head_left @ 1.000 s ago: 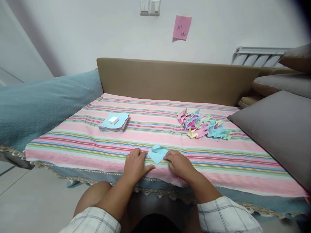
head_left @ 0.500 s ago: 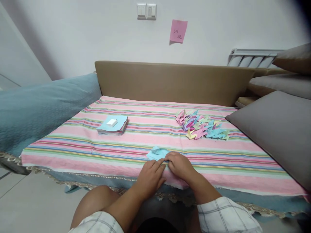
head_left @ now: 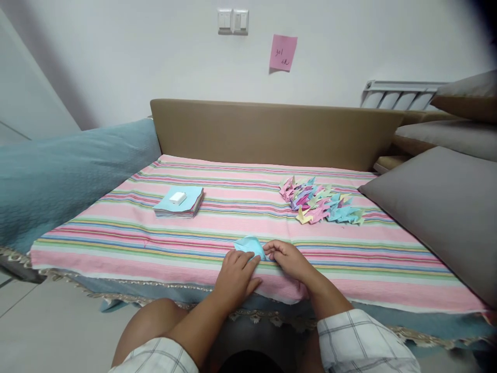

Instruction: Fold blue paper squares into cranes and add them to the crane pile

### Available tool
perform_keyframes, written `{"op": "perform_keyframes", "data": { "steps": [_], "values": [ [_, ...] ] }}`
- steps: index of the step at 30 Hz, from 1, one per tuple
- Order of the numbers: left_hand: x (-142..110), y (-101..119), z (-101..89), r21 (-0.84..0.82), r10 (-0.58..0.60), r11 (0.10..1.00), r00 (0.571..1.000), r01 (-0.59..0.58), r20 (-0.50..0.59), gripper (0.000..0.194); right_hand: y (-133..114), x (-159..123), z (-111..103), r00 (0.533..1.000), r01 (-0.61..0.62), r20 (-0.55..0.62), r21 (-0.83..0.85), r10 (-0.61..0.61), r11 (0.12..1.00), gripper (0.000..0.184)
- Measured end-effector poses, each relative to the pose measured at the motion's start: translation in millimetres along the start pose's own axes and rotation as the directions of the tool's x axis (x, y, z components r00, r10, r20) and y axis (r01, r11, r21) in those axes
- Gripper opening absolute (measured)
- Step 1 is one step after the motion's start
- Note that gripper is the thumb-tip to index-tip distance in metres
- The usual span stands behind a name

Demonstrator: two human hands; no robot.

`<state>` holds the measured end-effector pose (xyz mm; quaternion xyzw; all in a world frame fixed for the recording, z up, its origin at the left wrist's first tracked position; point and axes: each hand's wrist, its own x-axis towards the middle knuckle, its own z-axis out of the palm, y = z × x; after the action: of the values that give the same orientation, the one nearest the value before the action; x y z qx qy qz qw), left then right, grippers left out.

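A folded sheet of light blue paper lies on the striped cloth in front of me. My left hand rests on its near edge, fingers lying flat and pressing it down. At the paper's right corner is my right hand, its fingers loosely bent and slightly apart. Whether those fingertips touch the corner is hard to tell. Farther back on the right sits a cluster of folded paper cranes in pink, purple, yellow, green and blue.
A stack of square paper sheets stands at the left, with a small white box on top. Grey cushions bound the right side, a blue-covered armrest the left. The brown backrest runs along the far side.
My right hand has loosened from the paper's right corner and its fingers have spread a little. My left hand has shifted slightly left, and the paper's raised flap now lies flatter.
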<state>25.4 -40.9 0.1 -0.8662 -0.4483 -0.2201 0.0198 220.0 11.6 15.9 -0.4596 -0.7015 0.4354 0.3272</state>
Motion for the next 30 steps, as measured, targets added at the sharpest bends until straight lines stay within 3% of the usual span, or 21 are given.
{"op": "perform_keyframes", "data": {
  "steps": [5, 9, 11, 18, 26, 30],
  "values": [
    [4.7, -0.5, -0.1, 0.0, -0.074, 0.997, 0.995, 0.074, -0.065, 0.044, -0.5, 0.3, 0.8, 1.0, 0.013, -0.004, -0.002, -0.013, 1.0, 0.033],
    [12.3, 0.8, 2.1, 0.032, -0.111, 0.993, 0.989, 0.115, -0.097, 0.037, 5.1, 6.9, -0.7, 0.984, 0.029, -0.169, -0.174, -0.059, 0.984, 0.033],
    [16.7, 0.0, 4.3, 0.06, -0.116, 0.991, 0.987, 0.122, -0.108, 0.033, 8.9, 11.7, 0.2, 0.976, 0.039, -0.197, -0.246, -0.09, 0.968, 0.038],
    [25.7, -14.3, 5.5, 0.036, -0.06, 0.997, 0.99, 0.065, -0.13, 0.025, 11.4, 18.7, 2.3, 0.982, 0.124, -0.091, -0.354, -0.166, 0.927, 0.05],
    [32.2, -43.4, 1.9, -0.251, -0.01, 0.968, 0.994, -0.019, -0.111, 0.031, 5.2, 10.8, -1.6, 0.944, 0.29, -0.031, -0.402, -0.33, 0.869, 0.06],
    [33.8, -47.9, -2.5, -0.321, -0.008, 0.947, 0.999, -0.006, -0.041, 0.034, 1.7, 7.5, -4.4, 0.929, 0.362, 0.096, -0.428, -0.356, 0.828, 0.046]
  ]
}}
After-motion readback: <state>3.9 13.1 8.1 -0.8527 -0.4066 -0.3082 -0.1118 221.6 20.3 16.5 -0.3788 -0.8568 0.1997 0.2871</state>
